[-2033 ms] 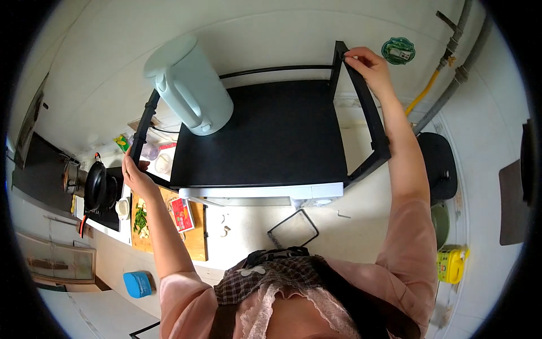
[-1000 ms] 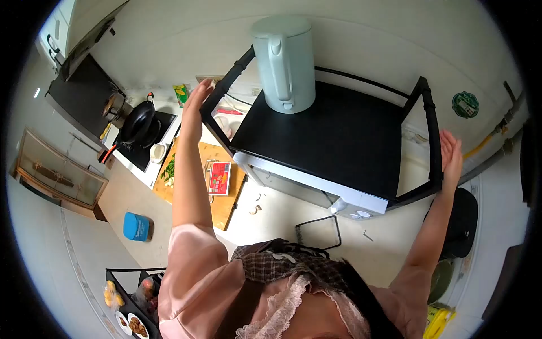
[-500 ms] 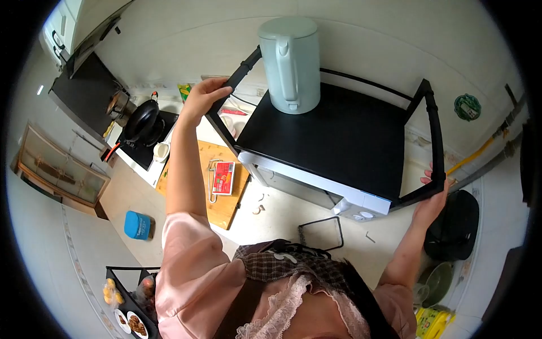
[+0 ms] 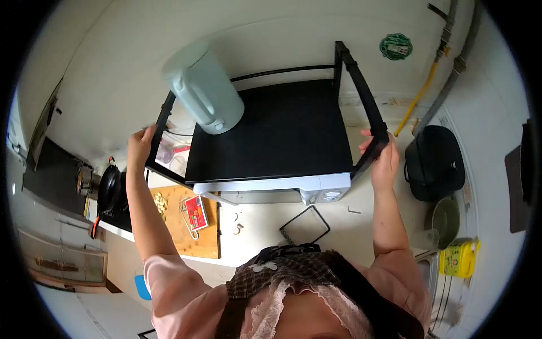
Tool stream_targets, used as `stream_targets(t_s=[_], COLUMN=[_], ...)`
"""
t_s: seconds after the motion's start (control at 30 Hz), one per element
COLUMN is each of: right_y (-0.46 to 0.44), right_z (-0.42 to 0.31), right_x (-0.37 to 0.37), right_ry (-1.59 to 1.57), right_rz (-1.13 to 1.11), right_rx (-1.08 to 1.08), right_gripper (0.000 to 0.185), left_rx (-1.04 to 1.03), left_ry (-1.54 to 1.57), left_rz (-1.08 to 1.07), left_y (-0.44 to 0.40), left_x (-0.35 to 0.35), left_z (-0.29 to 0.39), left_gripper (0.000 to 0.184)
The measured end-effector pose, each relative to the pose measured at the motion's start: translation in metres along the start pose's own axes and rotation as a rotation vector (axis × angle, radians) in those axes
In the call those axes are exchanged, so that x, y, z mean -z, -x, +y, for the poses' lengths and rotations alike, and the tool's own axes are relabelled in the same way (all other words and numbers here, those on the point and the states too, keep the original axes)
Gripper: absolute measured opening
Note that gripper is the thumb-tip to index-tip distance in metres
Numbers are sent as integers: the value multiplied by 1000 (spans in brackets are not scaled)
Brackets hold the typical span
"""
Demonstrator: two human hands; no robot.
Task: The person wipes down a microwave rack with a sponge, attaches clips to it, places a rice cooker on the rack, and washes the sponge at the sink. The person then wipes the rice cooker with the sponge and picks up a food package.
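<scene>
A black rack (image 4: 271, 130) with raised side rails stands over a white microwave oven (image 4: 333, 189). My left hand (image 4: 140, 148) is closed on the rack's left rail, thumb near the top. On the opposite side, my right hand (image 4: 385, 166) wraps round the right rail at its front bend, with fingertips showing behind the bar. A pale green electric kettle (image 4: 206, 93) sits upright on the left part of the rack's black top, apart from both hands.
Below on the counter lie a wooden cutting board (image 4: 209, 237) with a red-and-white packet (image 4: 196, 212), and a black rectangular wire frame (image 4: 317, 226). A frying pan (image 4: 110, 189) is at left. Right of my arm stand a black bin (image 4: 432, 166), a green bowl (image 4: 446, 223) and a yellow package (image 4: 460, 259).
The view has swung to the right, so the rack and kettle appear further left and the wall pipes show more. Both hands keep their hold on the rack's rails.
</scene>
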State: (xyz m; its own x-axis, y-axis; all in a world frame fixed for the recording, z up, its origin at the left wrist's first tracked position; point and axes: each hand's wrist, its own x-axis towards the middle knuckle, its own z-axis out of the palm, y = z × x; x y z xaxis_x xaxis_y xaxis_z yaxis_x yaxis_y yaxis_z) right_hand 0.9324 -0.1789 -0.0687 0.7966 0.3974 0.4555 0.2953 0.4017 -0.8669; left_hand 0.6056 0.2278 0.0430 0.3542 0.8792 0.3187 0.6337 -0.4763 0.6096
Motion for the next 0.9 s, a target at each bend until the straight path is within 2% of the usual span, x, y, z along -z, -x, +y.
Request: stream_targets(t_s=[0.03, 0.07, 0.1, 0.13, 0.17, 0.2, 0.23, 0.3, 0.37, 0.43, 0.5, 0.57, 0.63, 0.7, 0.77, 0.83, 0.9], right_y=[0, 1, 1, 0, -4, -7, -6, 0, 9, 12, 22, 27, 27, 17, -8, -43, -114], right_z=[1, 0, -2, -2, -1, 0, -7, -40, -77, -94, -77, -75, -68, -69, -81, -90, -68], right_x=[0, 0, 0, 0, -1, -2, -4, -10, -29, -52, -63, -67, -62, -55, -37, -23, 0], right_ry=[-29, -44, -59, -55, 105, 264, 265, 452, 195, 73, -69, -108, -98, -28, 298, -29, 201], right_rz=[7, 0, -10, -5, 117, 242, 249, 325, -191, -556, -703, -655, -576, -546, -503, -150, -105], right_rx=[-25, -16, -7, -6, 138, 283, 285, 640, 606, 397, 235, 156, -23, 7, 310, 29, 104], right_gripper=[39, 37, 36, 36, 34, 31, 31, 28, 33, 38, 40, 36, 32, 27, 22, 21, 25], left_rx=[-123, -157, -253, -301, -351, -440, -523, -804, -984, -1227, -1313, -1334, -1320, -1242, -1151, -1018, -962], left_ry=[-93, -217, -364, -318, -270, -135, -1, 321, 375, 164, 243, 302, 331, 332, 439, 516, 484], left_rz=[112, 137, 325, 411, 500, 456, 407, 113, -198, -334, -395, -429, -420, -475, -496, -493, -471], left_y=[1, -8, 1, 14, 27, 39, 52, 81, 120, 141, 158, 160, 158, 153, 149, 149, 147], left_x=[1, 8, 12, 17, 20, 23, 23, 7, -17, -40, -64, -80, -86, -84, -78, -72, -73], left_z=[2, -5, 10, 33, 58, 79, 97, 135, 173, 194, 209, 212, 208, 200, 193, 188, 184], left_gripper=[41, 44, 41, 37, 34, 32, 31, 38, 45, 53, 58, 59, 55, 51, 44, 47, 45])
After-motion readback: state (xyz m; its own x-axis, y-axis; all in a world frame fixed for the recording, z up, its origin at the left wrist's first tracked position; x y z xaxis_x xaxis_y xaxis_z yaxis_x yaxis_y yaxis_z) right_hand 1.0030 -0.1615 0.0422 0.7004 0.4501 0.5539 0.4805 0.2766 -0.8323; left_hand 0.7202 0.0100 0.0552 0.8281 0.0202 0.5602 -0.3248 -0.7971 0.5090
